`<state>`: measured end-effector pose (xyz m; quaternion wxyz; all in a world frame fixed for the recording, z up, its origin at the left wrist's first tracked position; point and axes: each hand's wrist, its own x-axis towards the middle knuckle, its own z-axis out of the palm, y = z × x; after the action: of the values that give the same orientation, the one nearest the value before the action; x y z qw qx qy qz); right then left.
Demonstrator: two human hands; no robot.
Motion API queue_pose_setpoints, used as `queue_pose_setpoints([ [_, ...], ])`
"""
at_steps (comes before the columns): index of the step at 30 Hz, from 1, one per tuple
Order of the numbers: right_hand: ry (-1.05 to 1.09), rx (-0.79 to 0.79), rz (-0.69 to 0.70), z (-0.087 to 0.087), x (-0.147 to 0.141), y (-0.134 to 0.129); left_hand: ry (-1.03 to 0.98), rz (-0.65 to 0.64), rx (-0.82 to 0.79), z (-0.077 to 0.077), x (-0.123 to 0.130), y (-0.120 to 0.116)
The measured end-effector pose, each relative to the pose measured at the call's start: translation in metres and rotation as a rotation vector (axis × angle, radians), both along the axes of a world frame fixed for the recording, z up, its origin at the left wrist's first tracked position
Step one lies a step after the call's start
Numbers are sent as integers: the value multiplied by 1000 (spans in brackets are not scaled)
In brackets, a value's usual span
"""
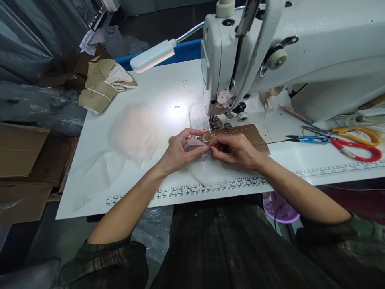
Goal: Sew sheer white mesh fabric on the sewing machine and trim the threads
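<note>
White sheer fabric (195, 143) near the front edge of the bench (93, 144) is, I see, pinched in the left hand (177, 151); the right hand (236, 149) narrows beside it, holding what I cannot tell.

Both forearms, left (132, 197) and right (302, 189), slant in over the desk's (73, 192) front edge. The left hand (176, 153) spreads thumb and forefinger; the right hand (236, 149) curls, its fingertips drawn together beside the left thumb.
</note>
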<state>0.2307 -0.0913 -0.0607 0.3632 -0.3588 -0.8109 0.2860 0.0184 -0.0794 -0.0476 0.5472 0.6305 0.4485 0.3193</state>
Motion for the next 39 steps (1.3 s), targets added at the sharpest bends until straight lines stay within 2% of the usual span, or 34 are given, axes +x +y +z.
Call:
queue_pose_setpoints([
  [10, -29, -40, -77, 0, -1, 1, -42, -45, -8, 2, 0, -1],
  [14, 33, -50, -36, -2, 1, 1, -61, -40, -25, 1, 0, 0],
  [18, 41, -13, -8, -3, -1, 0, -45, -25, -14, -2, 0, 1],
  [28, -46, 47, -91, -3, -2, 1, -18, -11, -15, 3, 2, -2],
  [33, 9, 112, -41, -4, -1, 0, -43, -18, -24, 1, 1, -1],
  [39, -89, 177, -76, -6, -5, 0, -28, -16, -1, -3, 0, 0],
])
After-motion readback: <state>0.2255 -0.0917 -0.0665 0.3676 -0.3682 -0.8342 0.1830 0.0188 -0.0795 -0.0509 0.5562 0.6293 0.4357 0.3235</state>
